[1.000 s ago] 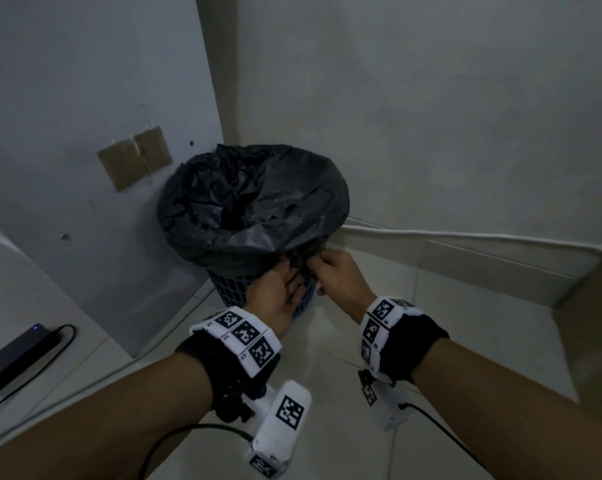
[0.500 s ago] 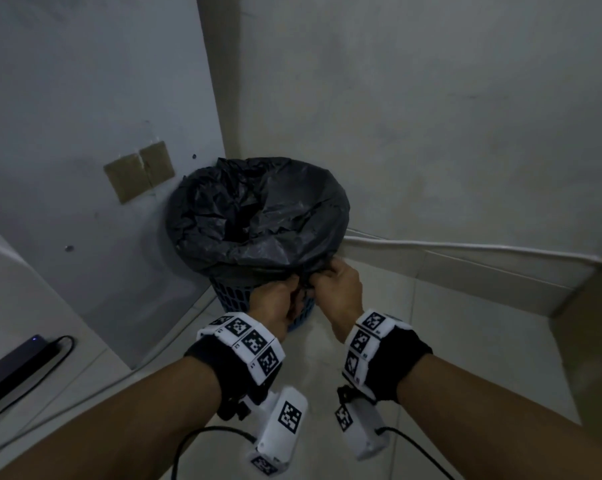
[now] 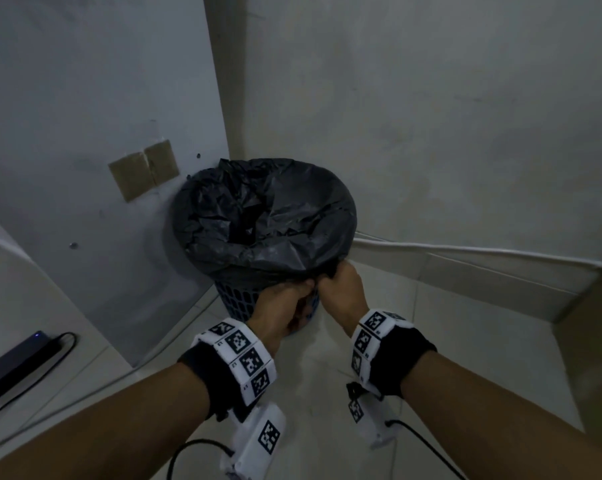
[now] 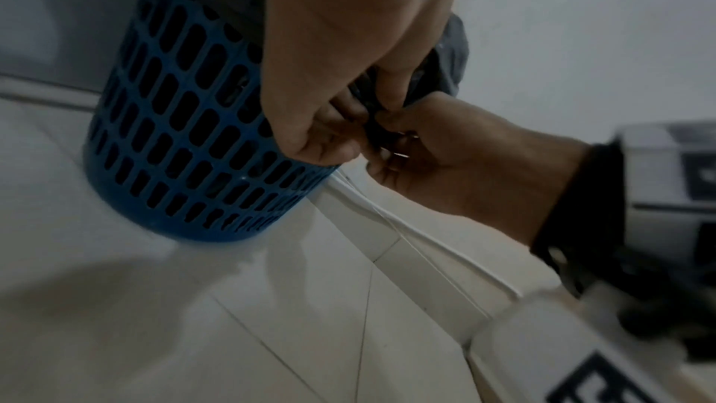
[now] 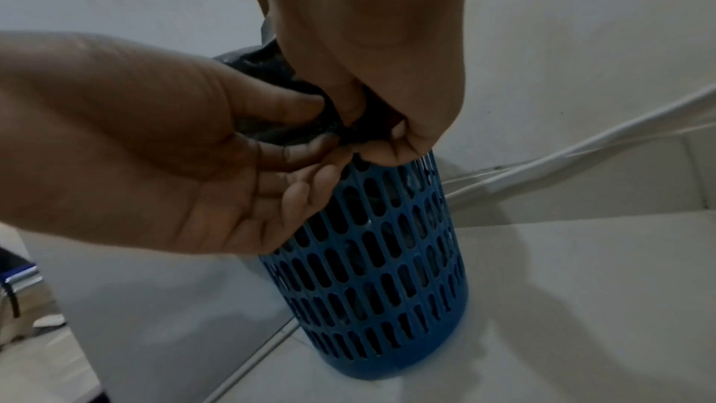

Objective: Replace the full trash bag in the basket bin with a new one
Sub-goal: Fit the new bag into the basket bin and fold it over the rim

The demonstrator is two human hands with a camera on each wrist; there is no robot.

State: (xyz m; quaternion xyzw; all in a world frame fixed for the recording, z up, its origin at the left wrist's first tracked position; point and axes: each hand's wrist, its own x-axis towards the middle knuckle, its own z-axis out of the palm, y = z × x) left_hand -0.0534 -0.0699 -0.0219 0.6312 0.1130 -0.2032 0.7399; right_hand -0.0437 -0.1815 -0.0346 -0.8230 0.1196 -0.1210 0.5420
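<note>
black trash bag (image 3: 264, 216) edge hidden between left hand (image 3: 285, 306), right hand (image 3: 341, 289).

I see a pale tiled floor (image 3: 448, 341); the blue basket bin (image 3: 237, 299) stands on it in the far corner.

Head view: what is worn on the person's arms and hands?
Bare forearms, no sleeves. Left hand and right hand ungloved. Each wrist has a black strap under a white band of square black-and-white markers, with a white marker-tagged camera unit and black cable hanging below.
</note>
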